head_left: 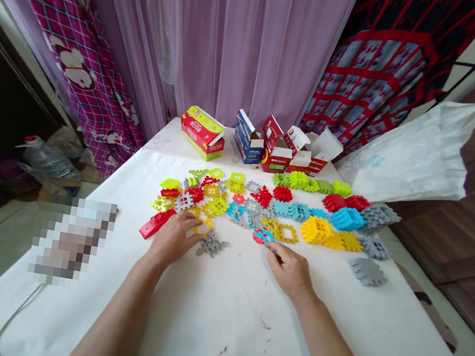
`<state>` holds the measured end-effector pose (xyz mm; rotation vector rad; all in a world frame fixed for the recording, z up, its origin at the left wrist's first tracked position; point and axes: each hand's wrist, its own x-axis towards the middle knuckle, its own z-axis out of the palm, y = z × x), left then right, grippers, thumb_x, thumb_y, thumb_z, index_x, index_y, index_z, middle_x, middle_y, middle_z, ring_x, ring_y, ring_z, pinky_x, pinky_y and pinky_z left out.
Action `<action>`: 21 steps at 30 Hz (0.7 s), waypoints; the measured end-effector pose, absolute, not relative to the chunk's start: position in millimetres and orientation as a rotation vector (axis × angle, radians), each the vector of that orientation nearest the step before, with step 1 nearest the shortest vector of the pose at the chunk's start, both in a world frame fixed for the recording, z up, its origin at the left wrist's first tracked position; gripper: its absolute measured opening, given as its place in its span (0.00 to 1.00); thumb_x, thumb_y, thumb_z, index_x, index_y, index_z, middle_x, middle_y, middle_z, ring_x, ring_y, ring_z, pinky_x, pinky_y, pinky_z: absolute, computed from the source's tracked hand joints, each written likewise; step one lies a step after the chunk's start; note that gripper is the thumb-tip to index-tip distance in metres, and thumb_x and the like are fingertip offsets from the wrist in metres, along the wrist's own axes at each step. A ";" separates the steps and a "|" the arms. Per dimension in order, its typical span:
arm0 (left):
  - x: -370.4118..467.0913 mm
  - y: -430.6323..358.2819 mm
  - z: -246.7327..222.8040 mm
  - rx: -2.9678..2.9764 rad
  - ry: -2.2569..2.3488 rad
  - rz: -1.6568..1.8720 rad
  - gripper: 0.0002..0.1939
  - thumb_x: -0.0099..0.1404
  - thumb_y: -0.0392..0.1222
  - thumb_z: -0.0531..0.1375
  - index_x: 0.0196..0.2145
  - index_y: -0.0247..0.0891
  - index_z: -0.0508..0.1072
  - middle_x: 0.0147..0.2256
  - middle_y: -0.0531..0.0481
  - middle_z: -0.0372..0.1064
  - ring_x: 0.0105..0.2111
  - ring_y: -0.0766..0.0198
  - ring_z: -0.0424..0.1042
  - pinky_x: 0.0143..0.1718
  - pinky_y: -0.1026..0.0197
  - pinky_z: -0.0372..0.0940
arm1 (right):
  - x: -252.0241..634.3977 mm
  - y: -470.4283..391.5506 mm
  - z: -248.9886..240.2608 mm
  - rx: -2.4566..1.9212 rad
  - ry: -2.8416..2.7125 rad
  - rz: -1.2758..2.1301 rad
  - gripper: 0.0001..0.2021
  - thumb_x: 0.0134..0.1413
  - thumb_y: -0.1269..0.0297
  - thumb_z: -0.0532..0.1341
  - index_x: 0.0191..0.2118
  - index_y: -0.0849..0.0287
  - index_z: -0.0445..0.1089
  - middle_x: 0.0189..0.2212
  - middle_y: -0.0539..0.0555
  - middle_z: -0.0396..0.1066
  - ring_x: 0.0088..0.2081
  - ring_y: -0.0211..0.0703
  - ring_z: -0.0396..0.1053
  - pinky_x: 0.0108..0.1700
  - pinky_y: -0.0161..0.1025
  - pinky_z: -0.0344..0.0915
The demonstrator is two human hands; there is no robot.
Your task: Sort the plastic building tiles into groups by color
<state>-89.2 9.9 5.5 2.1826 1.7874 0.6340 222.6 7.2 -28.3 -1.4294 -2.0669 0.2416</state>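
Observation:
Many flat plastic interlocking tiles lie scattered across a white table (pixel 205 318). My left hand (pixel 173 237) rests palm down on the table, fingertips touching a yellow tile (pixel 203 225), with a grey tile (pixel 211 245) just right of it and a red piece (pixel 155 224) to its left. My right hand (pixel 290 269) lies palm down, its fingertips at a small red and blue tile (pixel 262 236). Neither hand has lifted anything.
Stacks of yellow (pixel 315 229), blue (pixel 346 219), red (pixel 334 202), green (pixel 300 181) and grey tiles (pixel 377 215) sit at the right. Several open cardboard boxes (pixel 270 144) stand at the table's far edge. A white bag (pixel 414 156) lies at the right; curtains hang behind.

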 end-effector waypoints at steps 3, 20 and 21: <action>-87.7 7.6 3.5 2.243 1.778 0.538 0.22 0.60 0.51 0.61 0.50 0.42 0.75 0.49 0.40 0.68 0.48 0.49 0.70 0.51 0.49 0.65 | 223.7 8.5 -28.8 -1.461 -2.062 0.261 0.13 0.58 0.62 0.52 0.39 0.53 0.75 0.37 0.53 0.78 0.37 0.45 0.76 0.43 0.39 0.70; -81.3 6.8 5.1 2.193 1.805 0.582 0.07 0.63 0.43 0.58 0.34 0.42 0.77 0.50 0.45 0.67 0.51 0.53 0.68 0.53 0.51 0.64 | 222.2 9.5 -27.7 -1.503 -2.029 0.255 0.14 0.58 0.61 0.52 0.38 0.53 0.75 0.34 0.53 0.78 0.35 0.45 0.75 0.40 0.39 0.70; -80.1 6.6 5.3 2.154 1.805 0.637 0.07 0.63 0.42 0.58 0.33 0.41 0.76 0.50 0.45 0.67 0.51 0.53 0.68 0.54 0.50 0.63 | 222.0 9.4 -27.6 -1.506 -2.024 0.258 0.13 0.58 0.61 0.52 0.38 0.53 0.75 0.34 0.53 0.78 0.34 0.45 0.75 0.40 0.39 0.69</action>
